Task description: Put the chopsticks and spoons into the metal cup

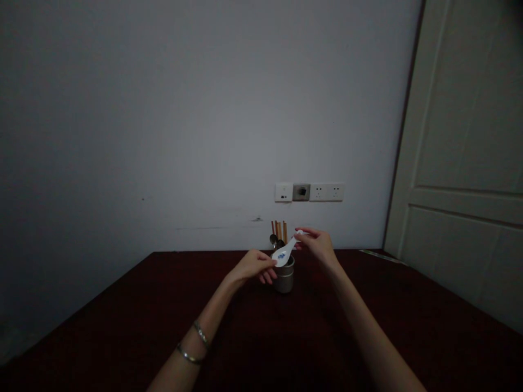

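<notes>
Your right hand [317, 245] has its grip closed on the handle of a white, blue-patterned spoon [281, 256]; your left hand [254, 265] pinches its bowl edge. The spoon, tilted, visually overlaps the grey cylindrical holder [285, 283] on the dark-red desk [261, 337].

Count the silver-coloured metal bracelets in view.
2, both on the left forearm: the upper bracelet nearer the left hand, the lower bracelet nearer the bottom edge. More may be hidden beyond that edge.
</notes>
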Available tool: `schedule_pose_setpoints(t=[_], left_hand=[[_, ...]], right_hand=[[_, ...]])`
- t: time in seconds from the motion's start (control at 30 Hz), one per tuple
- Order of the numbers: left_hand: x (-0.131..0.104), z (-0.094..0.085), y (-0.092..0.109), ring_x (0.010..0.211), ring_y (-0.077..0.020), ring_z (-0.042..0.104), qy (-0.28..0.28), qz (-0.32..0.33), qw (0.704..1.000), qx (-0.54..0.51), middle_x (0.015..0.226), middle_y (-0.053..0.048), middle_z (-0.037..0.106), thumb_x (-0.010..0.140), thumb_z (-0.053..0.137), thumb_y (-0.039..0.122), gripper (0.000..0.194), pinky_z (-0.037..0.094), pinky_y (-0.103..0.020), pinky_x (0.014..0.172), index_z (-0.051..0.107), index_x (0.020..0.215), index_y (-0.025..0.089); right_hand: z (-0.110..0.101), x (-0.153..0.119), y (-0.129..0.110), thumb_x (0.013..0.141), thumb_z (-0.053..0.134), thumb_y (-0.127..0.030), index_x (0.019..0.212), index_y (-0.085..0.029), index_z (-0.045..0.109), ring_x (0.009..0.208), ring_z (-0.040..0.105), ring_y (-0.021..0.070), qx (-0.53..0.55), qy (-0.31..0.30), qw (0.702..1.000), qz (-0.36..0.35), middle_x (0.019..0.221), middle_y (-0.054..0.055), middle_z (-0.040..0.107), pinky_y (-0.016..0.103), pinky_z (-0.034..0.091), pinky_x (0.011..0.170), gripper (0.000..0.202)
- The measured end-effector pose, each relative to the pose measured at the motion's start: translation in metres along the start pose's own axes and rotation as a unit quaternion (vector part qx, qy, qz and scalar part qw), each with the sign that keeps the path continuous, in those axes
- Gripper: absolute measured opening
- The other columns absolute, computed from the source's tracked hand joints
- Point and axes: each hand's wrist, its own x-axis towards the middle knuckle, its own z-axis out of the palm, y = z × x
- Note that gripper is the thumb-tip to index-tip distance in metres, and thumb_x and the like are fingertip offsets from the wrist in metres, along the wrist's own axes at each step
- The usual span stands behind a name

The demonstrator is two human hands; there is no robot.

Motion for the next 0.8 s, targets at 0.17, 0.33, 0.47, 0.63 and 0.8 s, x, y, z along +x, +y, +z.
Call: schedule_pose_setpoints(t=[0.17, 0.33, 0.47, 0.63, 0.8], left_hand=[[0.009, -0.006, 0.005, 0.051, -0.0103, 0.059, 0.14, 0.002, 0.99, 0.011, 0.071, -0.009, 0.066, 0.08, 0.048, 0.026, 0.024, 0.045, -0.02, 0.044, 0.063, 0.079, 0.006], [0.029, -0.029, 0.027, 0.052, -0.0106, 0.056, 0.242, 0.108, 0.956, 0.124, 0.065, -0.005, 0.064, 0.081, 0.047, 0.026, 0.027, 0.043, -0.02, 0.043, 0.066, 0.087, 0.008], [0.05, -0.042, 0.049, 0.065, -0.013, 0.059, 0.27, 0.224, 0.9, 0.26, 0.074, -0.004, 0.067, 0.08, 0.05, 0.03, 0.025, 0.046, -0.024, 0.06, 0.069, 0.084, 0.013], [0.073, -0.044, 0.066, 0.079, -0.0144, 0.056, 0.22, 0.324, 0.836, 0.385, 0.082, -0.004, 0.065, 0.081, 0.052, 0.028, 0.021, 0.043, -0.026, 0.074, 0.07, 0.082, 0.017], [0.087, -0.047, 0.072, 0.081, -0.0146, 0.053, 0.182, 0.365, 0.803, 0.435, 0.082, -0.004, 0.061, 0.082, 0.053, 0.026, 0.019, 0.041, -0.027, 0.076, 0.07, 0.082, 0.018]], right_hand=[[-0.008, 0.0, -0.003, 0.053, 0.073, -0.014, 0.066, -0.013, 0.062, 0.05, 0.063, 0.0137, 0.001, -0.045, 0.999, 0.013, 0.055, 0.003, 0.065, 0.022, 0.054, 0.049, 0.017], [-0.013, 0.001, 0.0, 0.055, 0.071, -0.018, 0.063, -0.014, 0.061, 0.052, 0.062, 0.0134, -0.069, -0.106, 0.992, 0.011, 0.055, 0.002, 0.065, 0.024, 0.052, 0.053, 0.013], [-0.008, 0.002, 0.009, 0.053, 0.069, -0.017, 0.063, -0.014, 0.061, 0.051, 0.06, 0.0119, -0.116, -0.154, 0.981, -0.015, 0.055, 0.001, 0.065, 0.023, 0.048, 0.053, 0.013], [-0.001, 0.002, 0.02, 0.052, 0.068, -0.018, 0.061, -0.014, 0.061, 0.051, 0.058, 0.0122, -0.143, -0.17, 0.975, -0.008, 0.054, 0.0, 0.064, 0.023, 0.045, 0.052, 0.012], [-0.014, 0.01, 0.022, 0.055, 0.067, -0.024, 0.065, -0.014, 0.065, 0.056, 0.06, 0.0132, -0.146, -0.116, 0.982, -0.022, 0.059, 0.002, 0.066, 0.023, 0.045, 0.053, 0.014]])
